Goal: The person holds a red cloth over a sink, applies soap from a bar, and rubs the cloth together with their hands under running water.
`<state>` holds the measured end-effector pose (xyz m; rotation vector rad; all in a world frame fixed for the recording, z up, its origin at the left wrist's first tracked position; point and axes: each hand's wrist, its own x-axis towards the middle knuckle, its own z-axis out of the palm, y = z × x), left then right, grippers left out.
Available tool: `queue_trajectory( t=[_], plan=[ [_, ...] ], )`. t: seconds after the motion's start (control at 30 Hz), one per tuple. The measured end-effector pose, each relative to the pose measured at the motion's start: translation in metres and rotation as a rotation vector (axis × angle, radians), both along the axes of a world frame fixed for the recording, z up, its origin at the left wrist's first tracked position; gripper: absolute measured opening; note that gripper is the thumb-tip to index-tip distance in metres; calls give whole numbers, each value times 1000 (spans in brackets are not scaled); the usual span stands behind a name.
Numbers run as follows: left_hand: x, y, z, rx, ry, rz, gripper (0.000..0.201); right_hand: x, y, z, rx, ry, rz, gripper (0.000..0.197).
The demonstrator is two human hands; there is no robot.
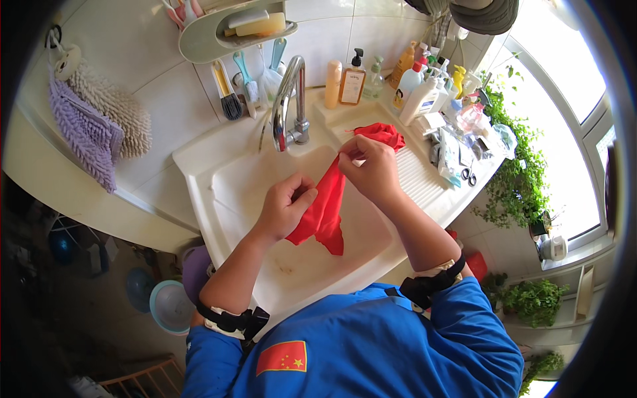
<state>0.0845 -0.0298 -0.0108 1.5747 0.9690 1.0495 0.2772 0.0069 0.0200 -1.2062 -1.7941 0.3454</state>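
Observation:
A red cloth (pixel 326 211) hangs between my hands over the white sink basin (pixel 292 278). My right hand (pixel 370 166) pinches its upper corner, and the thumb meets the fingertips there. Lower and to the left, my left hand (pixel 286 204) is closed on the cloth's left edge, thumb pressed to curled fingers. The lower end of the cloth dangles loose in folds. Just beyond my right hand, a second red cloth (pixel 383 134) lies crumpled on the ribbed drainboard. Behind my left hand stands the chrome faucet (pixel 292 99); its spout points toward the basin.
Pump bottles (pixel 353 79) line the back of the counter. Scissors (pixel 468 176) and small packages lie at the drainboard's right edge. Brushes (pixel 227 93) hang on the tiled wall, beside purple and beige chenille towels (pixel 86 132). Green plants (pixel 517 159) grow by the window. Basins (pixel 170 306) are low left.

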Motion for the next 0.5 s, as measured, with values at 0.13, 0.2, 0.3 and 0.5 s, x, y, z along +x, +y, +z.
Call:
queue_trajectory(
  t=[0.13,0.2,0.3,0.5],
  plan=[
    [-11,-7,-7,49,65,6,7,2,7,-3,49,30,-97,9],
    [-18,-10,-7,44,88,4,7,0,5,-3,37,48,-70,9],
    [-34,-8,-19,-4,175,-75,11,-4,-1,2,-159,67,52,10],
    [-4,3,-6,63,-47,64,17,-18,-11,6,-464,-16,277,16]
  ],
)
